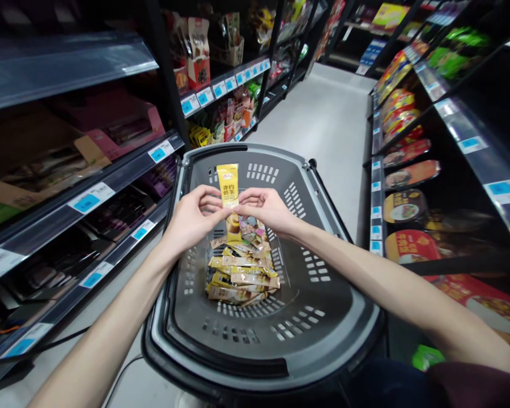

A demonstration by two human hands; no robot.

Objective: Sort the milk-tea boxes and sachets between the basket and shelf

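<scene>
Over a grey plastic basket point(340, 306), a yellow stick packet point(228, 180) with Chinese lettering stands nearly upright between both hands. My left hand point(199, 216) pinches its left edge between thumb and fingers. From the other side, my right hand point(266, 211) grips the same packet, the two thumbs meeting at its middle. Below them, several yellow and brown stick packets point(244, 277) lie in a loose pile in the basket. A colourful packet point(251, 229) rests at the top of that pile, partly under my right hand.
Shelves with blue price tags point(91, 201) and boxed goods run along the left. Another shelf point(471, 144) on the right bears bowls point(404, 207) and bagged food. Between them a pale floor aisle point(318, 119) leads to shelves at the back.
</scene>
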